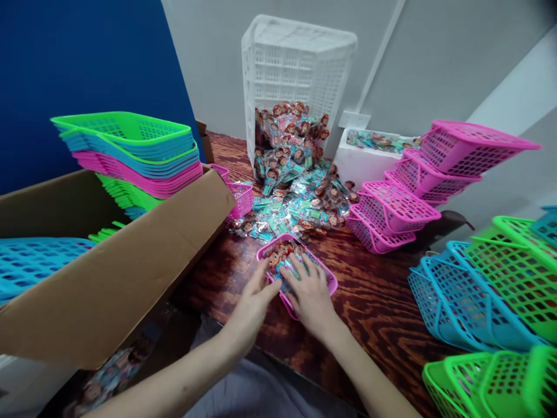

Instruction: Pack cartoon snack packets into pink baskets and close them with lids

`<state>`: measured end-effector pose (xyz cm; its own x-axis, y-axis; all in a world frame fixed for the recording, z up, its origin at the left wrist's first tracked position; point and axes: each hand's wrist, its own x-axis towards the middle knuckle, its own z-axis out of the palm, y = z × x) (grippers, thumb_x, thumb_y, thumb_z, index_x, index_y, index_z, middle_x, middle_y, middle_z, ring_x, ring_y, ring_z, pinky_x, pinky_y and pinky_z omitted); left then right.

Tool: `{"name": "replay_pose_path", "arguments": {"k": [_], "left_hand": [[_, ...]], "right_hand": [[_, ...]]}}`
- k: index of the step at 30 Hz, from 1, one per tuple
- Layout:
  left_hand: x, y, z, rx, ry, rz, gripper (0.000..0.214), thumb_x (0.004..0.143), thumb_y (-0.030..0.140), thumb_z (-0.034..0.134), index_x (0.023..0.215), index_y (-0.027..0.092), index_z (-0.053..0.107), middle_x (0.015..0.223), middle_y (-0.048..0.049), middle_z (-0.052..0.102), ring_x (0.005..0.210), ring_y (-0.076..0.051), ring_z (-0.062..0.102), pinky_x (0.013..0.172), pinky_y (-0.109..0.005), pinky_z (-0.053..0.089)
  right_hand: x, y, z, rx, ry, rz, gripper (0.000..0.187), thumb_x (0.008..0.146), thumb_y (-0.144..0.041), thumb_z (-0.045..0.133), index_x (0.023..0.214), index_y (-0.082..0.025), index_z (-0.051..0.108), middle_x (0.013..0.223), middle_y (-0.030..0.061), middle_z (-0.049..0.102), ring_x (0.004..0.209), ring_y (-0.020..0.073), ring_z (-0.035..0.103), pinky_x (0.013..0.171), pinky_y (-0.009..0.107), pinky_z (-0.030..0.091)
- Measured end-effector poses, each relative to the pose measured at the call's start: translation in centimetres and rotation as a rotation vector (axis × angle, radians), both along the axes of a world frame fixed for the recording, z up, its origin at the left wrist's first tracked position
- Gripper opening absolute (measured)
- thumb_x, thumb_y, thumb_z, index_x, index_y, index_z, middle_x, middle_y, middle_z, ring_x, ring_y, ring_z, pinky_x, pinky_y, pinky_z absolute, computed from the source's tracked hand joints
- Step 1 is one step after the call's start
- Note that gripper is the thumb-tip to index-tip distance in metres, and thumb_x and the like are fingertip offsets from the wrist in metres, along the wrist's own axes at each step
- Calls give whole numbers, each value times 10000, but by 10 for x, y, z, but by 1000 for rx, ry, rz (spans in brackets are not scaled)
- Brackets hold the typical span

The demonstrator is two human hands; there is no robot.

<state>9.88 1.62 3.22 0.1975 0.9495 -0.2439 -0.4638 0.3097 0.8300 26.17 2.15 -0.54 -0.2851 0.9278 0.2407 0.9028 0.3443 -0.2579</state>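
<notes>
A small pink plastic basket [333, 283] sits on the table near its front edge. Inside it lie clear-bagged doll-face figures [285, 251] with reddish-brown hair and turquoise lower parts. My right hand [310, 293] is spread over these packets, palm down, fingers apart. At the basket's left side is my left hand [252, 299], thumb and forefinger apart, touching the rim and the packets' edge; its other fingers are partly hidden. Just beyond the basket, a large heap of the same bagged figures [300, 191] spills from a white crate [300, 35] tipped on its side.
On the left, a cardboard box [143, 261] holds stacked green, blue and pink baskets [130, 128]. Filled pink baskets [391, 209] are piled at right, with blue baskets [452, 296] and green baskets [487, 377] nearer. A white foam box [361, 162] stands behind.
</notes>
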Motion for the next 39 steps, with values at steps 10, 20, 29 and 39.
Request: {"name": "replay_pose_path", "arguments": {"k": [10, 20, 29, 39], "left_hand": [[6, 50, -40, 647, 580, -302, 456, 839, 244, 695, 1287, 295, 634, 1433, -53, 562, 1445, -271, 347, 1200, -449, -110], [16, 37, -50, 897, 1123, -324, 410, 933, 270, 547, 1334, 332, 599, 1395, -132, 529, 1282, -388, 436, 1138, -637, 91], [9, 41, -52, 1060, 1199, -330, 284, 978, 295, 493, 1231, 205, 585, 1310, -139, 549, 1197, -306, 499, 1053, -472, 388], [9, 42, -53, 1228, 1253, -233, 175, 991, 281, 482, 1093, 193, 593, 1313, -118, 539, 1232, -280, 481, 1108, -523, 372]], "right_hand": [[34, 6, -9, -136, 221, 100, 458, 980, -223, 418, 1431, -215, 495, 1411, 120, 569, 1325, 236, 501, 1098, 450, 422], [53, 1, -20, 59, 292, 34, 315, 985, -192, 425, 1171, -218, 677, 1176, 100, 670, 1331, 268, 434, 1085, 503, 427], [56, -4, -9, 75, 66, -245, 148, 927, -197, 559, 861, -193, 692, 1006, 108, 616, 1128, 309, 476, 963, 479, 405], [60, 19, 11, -56, -93, -161, 123, 876, -135, 611, 772, -189, 649, 946, 64, 591, 990, 240, 492, 868, 394, 382]]}}
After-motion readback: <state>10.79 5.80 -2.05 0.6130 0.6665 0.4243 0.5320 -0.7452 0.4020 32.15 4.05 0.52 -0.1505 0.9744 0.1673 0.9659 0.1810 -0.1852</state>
